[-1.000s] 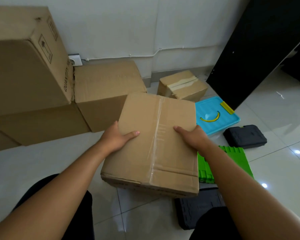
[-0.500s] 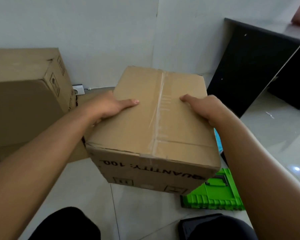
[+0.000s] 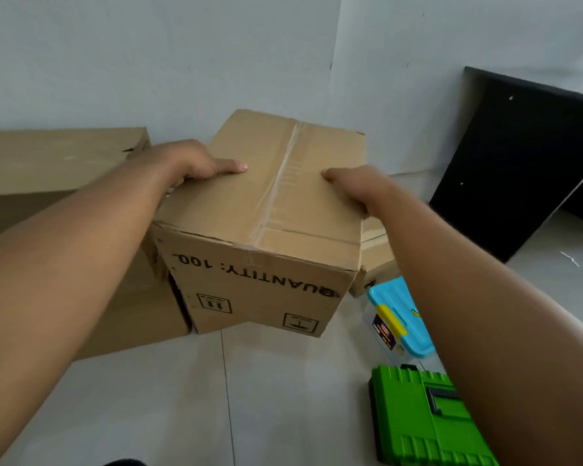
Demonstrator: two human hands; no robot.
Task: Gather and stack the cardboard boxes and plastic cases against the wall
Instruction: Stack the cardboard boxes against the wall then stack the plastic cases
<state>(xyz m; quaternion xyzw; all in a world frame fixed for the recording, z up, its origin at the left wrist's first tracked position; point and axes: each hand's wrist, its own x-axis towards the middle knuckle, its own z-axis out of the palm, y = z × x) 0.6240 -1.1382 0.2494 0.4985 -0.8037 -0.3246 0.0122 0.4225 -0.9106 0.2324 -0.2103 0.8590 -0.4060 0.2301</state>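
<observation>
Large cartons [image 3: 54, 156] stand against the wall [image 3: 148, 62] just left of the left hand [image 3: 186, 161]; a taped cardboard box [image 3: 249, 203] hangs between it and the right hand [image 3: 357, 186], both clamping its sides, thumbs on top, seam pointing wallward.

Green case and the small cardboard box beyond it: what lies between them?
Head view: the blue-lidded case lies between the green case and the small box.
</observation>
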